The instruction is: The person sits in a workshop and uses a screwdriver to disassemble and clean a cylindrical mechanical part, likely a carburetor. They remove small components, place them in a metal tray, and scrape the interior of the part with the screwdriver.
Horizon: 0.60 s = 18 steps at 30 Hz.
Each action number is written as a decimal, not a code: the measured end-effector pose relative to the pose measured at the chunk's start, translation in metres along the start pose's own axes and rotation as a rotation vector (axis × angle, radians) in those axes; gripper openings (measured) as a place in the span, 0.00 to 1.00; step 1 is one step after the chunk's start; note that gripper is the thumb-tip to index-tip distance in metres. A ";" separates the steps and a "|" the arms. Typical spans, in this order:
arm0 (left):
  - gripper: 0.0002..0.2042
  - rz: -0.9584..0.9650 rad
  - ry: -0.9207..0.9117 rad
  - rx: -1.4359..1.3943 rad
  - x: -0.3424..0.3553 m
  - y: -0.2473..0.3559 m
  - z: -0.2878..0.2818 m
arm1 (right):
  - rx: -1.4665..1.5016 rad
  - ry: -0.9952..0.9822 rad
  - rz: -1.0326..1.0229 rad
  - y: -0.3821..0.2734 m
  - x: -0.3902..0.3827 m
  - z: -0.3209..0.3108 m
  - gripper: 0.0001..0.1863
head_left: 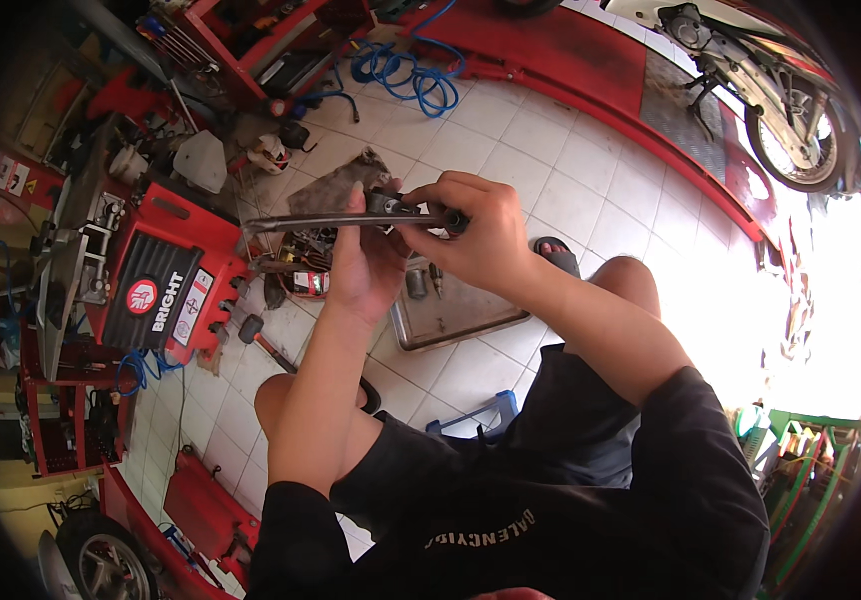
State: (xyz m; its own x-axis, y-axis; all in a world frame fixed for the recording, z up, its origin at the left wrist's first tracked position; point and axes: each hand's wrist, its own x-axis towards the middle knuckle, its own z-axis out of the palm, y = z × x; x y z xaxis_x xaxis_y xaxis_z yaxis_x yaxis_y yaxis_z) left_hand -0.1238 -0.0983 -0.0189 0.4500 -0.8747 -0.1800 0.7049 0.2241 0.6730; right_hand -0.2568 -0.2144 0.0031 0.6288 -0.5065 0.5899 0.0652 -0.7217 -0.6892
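A long dark rod (301, 223) lies sideways in the air in front of the person, its long line going from left to right, nearly flat. Its thin free end sticks out to the left, past the left hand (376, 265). Its thicker right end sits in the right hand (486, 225), with the fingers curled around it in a grip. So the right hand is at the back end of the rod, and the left hand is near its middle. A small black part (386, 202) is just on the far side of the rod, between the left thumb and the right fingers. The rod seems to run across it, but I cannot tell if the two touch. The left thumb points up, close beside the black part on its left. The other left fingers are mostly hidden, so I cannot tell if they are pinching it. Of the two hands, the left looks a bit lower, with its palm on the near side of the rod. Below, a metal tray (481, 312) is on the white tile floor (576, 175), a little to the right and nearer, with small parts in it. A hammer (253, 328) lies on the floor to the left, well apart from the tray.
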 end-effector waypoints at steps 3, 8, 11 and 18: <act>0.33 -0.030 -0.036 -0.080 0.000 -0.001 -0.004 | -0.054 0.008 -0.076 -0.001 -0.001 0.003 0.16; 0.34 -0.062 -0.123 -0.198 0.003 0.003 -0.002 | -0.062 0.085 -0.199 -0.004 0.005 0.007 0.15; 0.35 -0.052 -0.136 -0.233 0.003 0.002 0.001 | -0.115 0.133 -0.290 -0.004 0.006 0.007 0.14; 0.33 -0.013 -0.235 -0.160 0.004 0.004 0.001 | -0.139 0.189 -0.361 -0.002 0.005 0.007 0.15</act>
State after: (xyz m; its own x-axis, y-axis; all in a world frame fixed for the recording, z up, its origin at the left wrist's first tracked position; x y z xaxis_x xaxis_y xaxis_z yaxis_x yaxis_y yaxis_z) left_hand -0.1199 -0.1017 -0.0162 0.3142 -0.9493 -0.0043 0.7956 0.2608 0.5468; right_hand -0.2483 -0.2117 0.0041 0.4312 -0.2781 0.8583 0.1418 -0.9186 -0.3689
